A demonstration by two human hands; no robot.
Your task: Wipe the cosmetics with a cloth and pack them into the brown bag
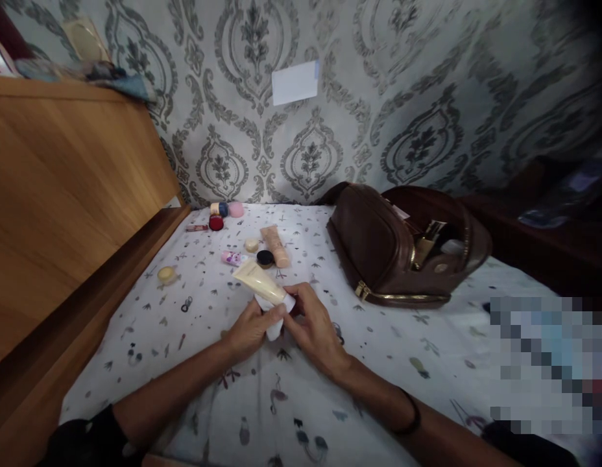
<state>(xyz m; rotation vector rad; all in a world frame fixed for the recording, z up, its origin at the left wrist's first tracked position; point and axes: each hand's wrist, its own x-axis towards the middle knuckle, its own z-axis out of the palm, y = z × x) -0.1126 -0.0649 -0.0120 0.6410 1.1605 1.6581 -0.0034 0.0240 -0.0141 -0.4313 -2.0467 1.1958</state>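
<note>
A pale yellow squeeze tube (258,283) with a white cap is tilted in front of me, its flat end up and to the left. The fingers of my right hand (313,327) are closed around its cap end. My left hand (252,327) is closed on a white cloth or tissue (274,329), pressed against the tube's underside near the cap. Just beyond the tube lie a pink patterned tube (231,258), a black-lidded jar (264,259), a small cream-coloured jar (251,245) and a peach tube (274,246).
A brown leather bag (373,240) stands unzipped at the right with items inside. Farther back are a red round container (216,223), a pink one (236,209) and a dark blue jar (223,209). A yellowish round item (166,275) lies left. Wooden furniture (77,168) borders the left side.
</note>
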